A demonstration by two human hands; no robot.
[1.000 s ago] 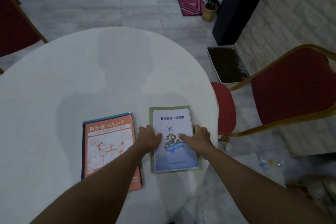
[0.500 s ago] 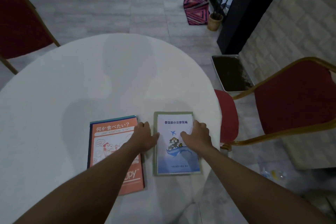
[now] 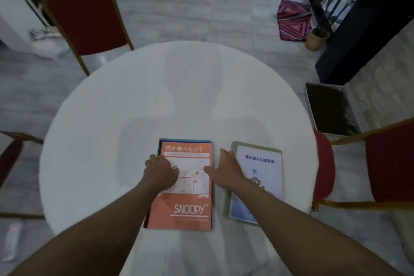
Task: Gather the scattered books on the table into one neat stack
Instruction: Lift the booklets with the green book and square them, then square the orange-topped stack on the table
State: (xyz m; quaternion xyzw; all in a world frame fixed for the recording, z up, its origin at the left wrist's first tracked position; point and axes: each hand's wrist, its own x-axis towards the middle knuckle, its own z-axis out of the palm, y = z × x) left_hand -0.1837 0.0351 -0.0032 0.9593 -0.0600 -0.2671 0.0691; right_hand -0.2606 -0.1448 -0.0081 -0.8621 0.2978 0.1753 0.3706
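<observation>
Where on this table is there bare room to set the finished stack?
The whole far half of the table beyond the orange book is bare, as is the left side. Crowded: the near right edge, where the white booklet lies by both hands.

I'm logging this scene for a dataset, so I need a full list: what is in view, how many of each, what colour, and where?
Table: one, white, round, centre.
Orange book: one, marked SNOOPY, lying on a blue-edged one, near middle of the table.
White and blue booklet: one, on a green book, right of the orange book, apart from it.
Chairs: three, red with gold frames; far left, left edge, right.
Tray: one, dark contents, floor at right.
Potted plant: one, green, woven pot, upper right.
Patterned cushion: one, pink and dark, floor beside the pot.
Left hand: on the orange book's left edge.
Right hand: at the gap between the piles.
</observation>
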